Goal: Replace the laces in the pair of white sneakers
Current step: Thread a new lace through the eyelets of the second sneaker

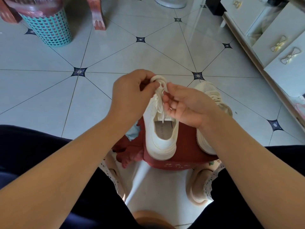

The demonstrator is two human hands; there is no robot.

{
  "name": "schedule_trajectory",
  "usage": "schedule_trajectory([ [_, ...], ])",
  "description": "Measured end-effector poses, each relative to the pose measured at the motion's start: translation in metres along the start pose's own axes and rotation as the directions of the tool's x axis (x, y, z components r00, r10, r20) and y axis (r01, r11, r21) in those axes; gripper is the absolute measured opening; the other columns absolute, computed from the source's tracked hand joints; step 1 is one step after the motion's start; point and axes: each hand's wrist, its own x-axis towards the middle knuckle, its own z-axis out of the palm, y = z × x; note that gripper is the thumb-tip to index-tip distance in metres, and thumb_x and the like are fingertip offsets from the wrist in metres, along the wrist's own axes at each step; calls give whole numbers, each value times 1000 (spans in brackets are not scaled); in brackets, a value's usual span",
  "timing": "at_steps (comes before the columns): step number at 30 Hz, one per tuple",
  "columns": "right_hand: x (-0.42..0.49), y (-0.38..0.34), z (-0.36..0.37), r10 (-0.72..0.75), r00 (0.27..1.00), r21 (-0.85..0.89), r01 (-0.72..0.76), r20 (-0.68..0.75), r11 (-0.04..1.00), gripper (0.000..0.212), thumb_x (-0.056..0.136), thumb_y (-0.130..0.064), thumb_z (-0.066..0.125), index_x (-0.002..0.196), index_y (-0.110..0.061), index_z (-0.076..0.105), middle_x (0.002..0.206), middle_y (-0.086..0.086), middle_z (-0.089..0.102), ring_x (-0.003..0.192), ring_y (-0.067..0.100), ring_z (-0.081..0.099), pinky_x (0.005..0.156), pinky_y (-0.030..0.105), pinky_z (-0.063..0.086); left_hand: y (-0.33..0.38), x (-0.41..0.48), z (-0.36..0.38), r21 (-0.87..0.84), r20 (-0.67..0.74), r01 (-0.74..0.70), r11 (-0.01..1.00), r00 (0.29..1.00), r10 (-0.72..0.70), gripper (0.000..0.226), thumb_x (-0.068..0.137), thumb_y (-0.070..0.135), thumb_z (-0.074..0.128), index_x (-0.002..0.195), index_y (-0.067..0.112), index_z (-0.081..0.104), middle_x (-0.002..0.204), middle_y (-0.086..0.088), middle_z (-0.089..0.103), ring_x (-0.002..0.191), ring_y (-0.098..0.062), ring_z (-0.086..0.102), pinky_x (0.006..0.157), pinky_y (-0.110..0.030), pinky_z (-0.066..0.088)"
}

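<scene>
A white sneaker (pixel 160 139) stands on a dark red cloth (pixel 184 151), heel toward me and toe pointing away. My left hand (pixel 130 95) pinches its white lace (pixel 159 103) near the toe end of the lacing. My right hand (pixel 186 104) hovers over the tongue with curled fingers that touch the lace; whether it grips the lace is hidden. The second white sneaker (pixel 212 95) lies to the right, partly covered by my right forearm, with its laces in place.
A teal plastic basket (pixel 49 28) and reddish furniture legs (pixel 97 14) stand at the far left on the tiled floor. A white drawer cabinet (pixel 280 40) with gold bow handles lines the right side. My knees and slippered feet frame the cloth.
</scene>
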Motion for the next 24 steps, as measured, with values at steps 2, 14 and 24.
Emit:
schedule_trajectory([
  [2,0,4,-2,22,1000,22,-22,2,1000,4,89,-10,56,87,-10,60,70,2,61,57,9,61,56,20,52,-1,-1,0,-7,16,5,1000,1000,-5,16,81,16,66,79,30,59,68,19,60,65,-2,62,69,-15,48],
  [14,-11,26,-48,-513,857,-917,242,49,317,10,81,-13,64,88,-19,68,73,-11,65,66,-4,58,62,7,42,-26,-32,25,227,323,-37,973,945,-40,4,76,15,71,79,13,72,74,0,65,71,-14,54,66,-17,35],
  [24,-17,38,-38,-221,779,-698,348,587,-625,16,90,-18,49,86,-19,64,81,-4,58,85,16,42,67,26,21,-26,-16,3,354,607,-14,935,765,-218,31,71,17,76,98,21,60,81,15,59,80,-6,55,73,-17,41],
])
